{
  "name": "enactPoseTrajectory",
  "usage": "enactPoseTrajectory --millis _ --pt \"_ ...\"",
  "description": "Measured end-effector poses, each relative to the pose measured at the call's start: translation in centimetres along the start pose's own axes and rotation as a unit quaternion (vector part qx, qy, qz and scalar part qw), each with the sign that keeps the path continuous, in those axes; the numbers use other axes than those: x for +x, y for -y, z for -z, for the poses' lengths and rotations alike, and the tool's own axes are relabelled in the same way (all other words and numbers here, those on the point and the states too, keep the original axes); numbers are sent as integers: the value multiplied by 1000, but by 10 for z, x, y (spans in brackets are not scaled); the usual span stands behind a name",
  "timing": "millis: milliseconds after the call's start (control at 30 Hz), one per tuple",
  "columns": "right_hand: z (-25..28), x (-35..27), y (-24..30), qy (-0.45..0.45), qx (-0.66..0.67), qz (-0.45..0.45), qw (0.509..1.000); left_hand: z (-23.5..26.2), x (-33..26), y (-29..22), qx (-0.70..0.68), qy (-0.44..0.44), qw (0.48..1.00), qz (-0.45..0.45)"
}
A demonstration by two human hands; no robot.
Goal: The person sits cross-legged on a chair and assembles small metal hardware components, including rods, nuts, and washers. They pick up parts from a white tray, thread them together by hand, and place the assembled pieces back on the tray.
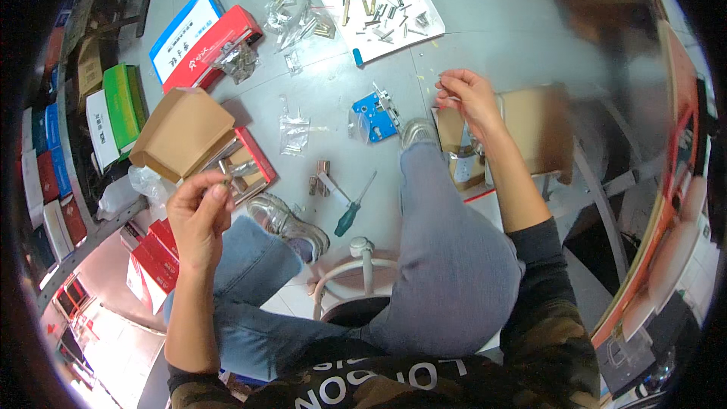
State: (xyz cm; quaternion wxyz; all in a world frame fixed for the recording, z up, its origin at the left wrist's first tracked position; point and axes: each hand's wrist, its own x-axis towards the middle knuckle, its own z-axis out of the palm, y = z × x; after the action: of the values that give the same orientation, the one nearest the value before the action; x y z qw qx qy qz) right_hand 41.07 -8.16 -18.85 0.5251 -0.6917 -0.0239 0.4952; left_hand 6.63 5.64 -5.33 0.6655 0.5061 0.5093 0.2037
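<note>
My left hand is raised over the near side of an open cardboard box with a red edge and metal lock parts inside. Its thumb and forefinger are pinched together on something too small to make out. My right hand hovers above another open box at the right, its fingers loosely bent and slightly apart, with nothing visible in them. Between the hands, a blue mortise lock case lies on the floor by my right shoe. Nearer are a green-handled screwdriver and a metal lock cylinder.
A white tray of pins and small metal parts lies at the far side. Bags of hardware lie left of it, near a red box and a blue-and-white box. Boxes on a shelf line the left.
</note>
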Motion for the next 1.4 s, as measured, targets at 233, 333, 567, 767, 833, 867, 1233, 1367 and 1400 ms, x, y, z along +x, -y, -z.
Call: enactPoseTrajectory --millis 233,333,567,767,833,867,1233,1367,1400 --pt "15 94 -46 -25 -11 15 1000 14 24 40 6 -10 992 128" --pt "13 118 -50 -36 -30 21 999 16 25 48 -3 -36 986 163" --pt "25 160 -79 -84 -75 61 992 11 20 54 -65 -38 982 172" --pt "37 176 -101 -119 -144 119 975 2 24 60 -80 -21 982 171" --pt "38 177 -105 -138 -185 135 964 0 24 61 -117 -31 975 189" --pt "39 177 -107 -150 -213 141 955 0 23 62 -137 -41 970 196" --pt "40 177 -108 -164 -274 142 937 -1 23 59 -162 38 964 208" --pt "38 177 -84 -193 -297 185 917 -1 20 59 -159 32 966 203" --pt "36 178 -77 -204 -292 187 915 0 20 59 -152 30 968 199"
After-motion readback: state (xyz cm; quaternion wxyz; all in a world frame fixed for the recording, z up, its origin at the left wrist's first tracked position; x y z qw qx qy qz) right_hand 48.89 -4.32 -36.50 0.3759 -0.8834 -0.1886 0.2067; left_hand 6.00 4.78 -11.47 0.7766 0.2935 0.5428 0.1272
